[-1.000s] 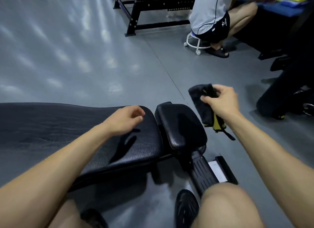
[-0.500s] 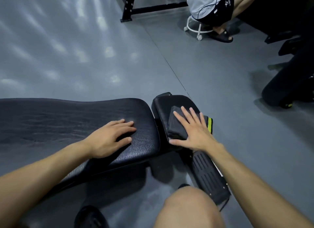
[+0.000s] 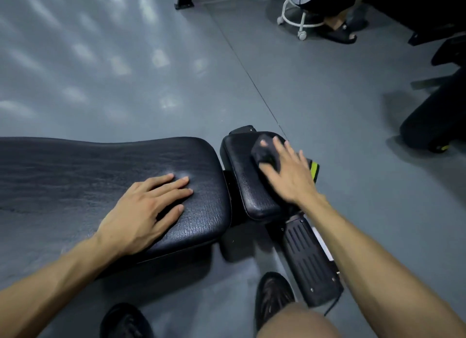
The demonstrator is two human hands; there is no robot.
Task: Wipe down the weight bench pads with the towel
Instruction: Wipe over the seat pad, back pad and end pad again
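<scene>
Your right hand [image 3: 285, 176] presses the towel [image 3: 264, 153] flat-fingered on the far end of the small pad [image 3: 247, 186], whose long axis runs back toward you; your left hand [image 3: 143, 209], fingers straight, rests on the long pad [image 3: 100, 166] of the bench.

right hand [image 3: 290, 176] motion-blurred, towel [image 3: 264, 153] mostly covered

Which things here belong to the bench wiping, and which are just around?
Job: towel under right hand; small seat pad; long back pad under left hand.
Around: white stool, black rack foot, seated person's sandal.
</scene>
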